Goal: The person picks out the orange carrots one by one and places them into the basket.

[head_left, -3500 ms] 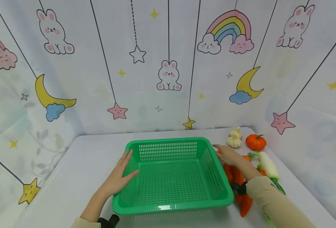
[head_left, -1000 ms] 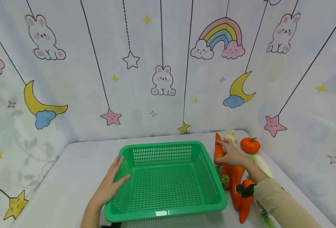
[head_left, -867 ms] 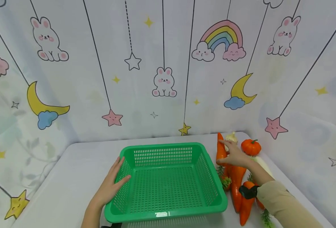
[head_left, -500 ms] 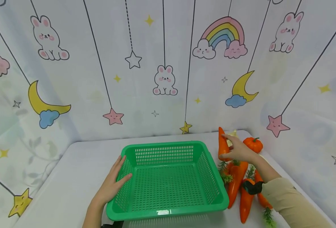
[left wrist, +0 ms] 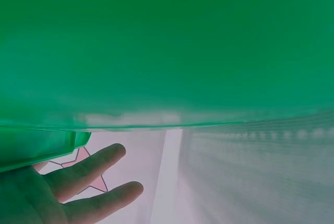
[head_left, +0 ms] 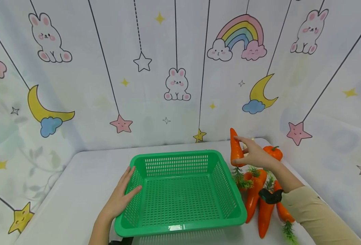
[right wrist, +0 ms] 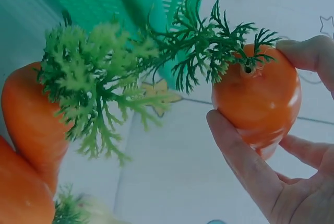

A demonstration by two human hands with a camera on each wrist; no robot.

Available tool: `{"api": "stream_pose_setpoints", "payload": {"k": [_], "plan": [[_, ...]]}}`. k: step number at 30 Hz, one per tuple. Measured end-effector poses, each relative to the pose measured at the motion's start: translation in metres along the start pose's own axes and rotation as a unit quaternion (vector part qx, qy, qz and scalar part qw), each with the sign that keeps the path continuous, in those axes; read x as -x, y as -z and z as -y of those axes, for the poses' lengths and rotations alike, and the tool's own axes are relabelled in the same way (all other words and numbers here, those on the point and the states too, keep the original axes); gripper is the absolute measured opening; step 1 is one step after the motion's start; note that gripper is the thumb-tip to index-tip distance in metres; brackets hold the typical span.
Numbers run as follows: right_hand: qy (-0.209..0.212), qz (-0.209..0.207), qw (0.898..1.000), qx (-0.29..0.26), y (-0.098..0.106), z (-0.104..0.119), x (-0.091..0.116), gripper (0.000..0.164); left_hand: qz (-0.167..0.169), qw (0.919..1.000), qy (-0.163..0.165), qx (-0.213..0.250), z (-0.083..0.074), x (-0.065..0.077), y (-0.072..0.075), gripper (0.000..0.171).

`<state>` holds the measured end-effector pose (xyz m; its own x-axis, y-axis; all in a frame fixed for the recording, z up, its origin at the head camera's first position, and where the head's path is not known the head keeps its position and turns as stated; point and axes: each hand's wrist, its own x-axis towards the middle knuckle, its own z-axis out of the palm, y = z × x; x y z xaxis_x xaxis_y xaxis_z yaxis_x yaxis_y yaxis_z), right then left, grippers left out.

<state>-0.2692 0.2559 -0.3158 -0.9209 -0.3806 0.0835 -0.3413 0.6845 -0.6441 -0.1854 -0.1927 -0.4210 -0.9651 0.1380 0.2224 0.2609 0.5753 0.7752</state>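
Note:
My right hand (head_left: pixel 257 156) pinches an orange carrot (head_left: pixel 235 149) between thumb and fingers, beyond the right side of the green basket. Its tip points up and its leafy top (right wrist: pixel 203 51) hangs below, over the other carrots. In the right wrist view the thick end of the carrot faces the camera. My left hand (head_left: pixel 120 194) lies with spread, straight fingers against the left rim of the green basket (head_left: pixel 180 228). In the left wrist view the basket wall (left wrist: pixel 167 51) covers most of the frame, with fingers (left wrist: pixel 104 205) showing below it.
Several carrots (head_left: pixel 264 217) lie in a pile right of the basket, partly under my right forearm. An orange pumpkin (head_left: pixel 273 153) sits at the back right, and garlic behind my right hand is mostly hidden. A patterned cloth backdrop (head_left: pixel 150 102) stands behind the white table (head_left: pixel 88 177).
My right hand has gone from over the pile to gripping a carrot and has raised it off the pile, slightly up and left. My left hand stays at the basket's left rim.

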Motion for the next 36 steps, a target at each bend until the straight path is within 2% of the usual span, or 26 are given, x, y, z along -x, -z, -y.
{"api": "stream_pose_setpoints", "payload": {"k": [6,13,25,36], "plan": [[0.024,-0.003,0.999,0.031,-0.008,0.013,-0.004,0.088,-0.003,1.0000,-0.003,0.002,0.000,0.001,0.000,0.069],[0.041,0.000,0.999,0.030,-0.023,0.029,-0.008,0.087,0.000,1.0000,0.003,0.004,0.000,0.001,0.000,0.070],[0.060,0.018,0.998,-0.011,-0.042,0.060,-0.017,0.088,-0.004,1.0000,-0.004,0.003,0.001,0.001,-0.001,0.069],[0.072,0.053,0.994,-0.063,-0.061,0.076,-0.024,0.087,-0.002,1.0000,-0.003,0.006,0.000,0.000,0.000,0.070]]}}
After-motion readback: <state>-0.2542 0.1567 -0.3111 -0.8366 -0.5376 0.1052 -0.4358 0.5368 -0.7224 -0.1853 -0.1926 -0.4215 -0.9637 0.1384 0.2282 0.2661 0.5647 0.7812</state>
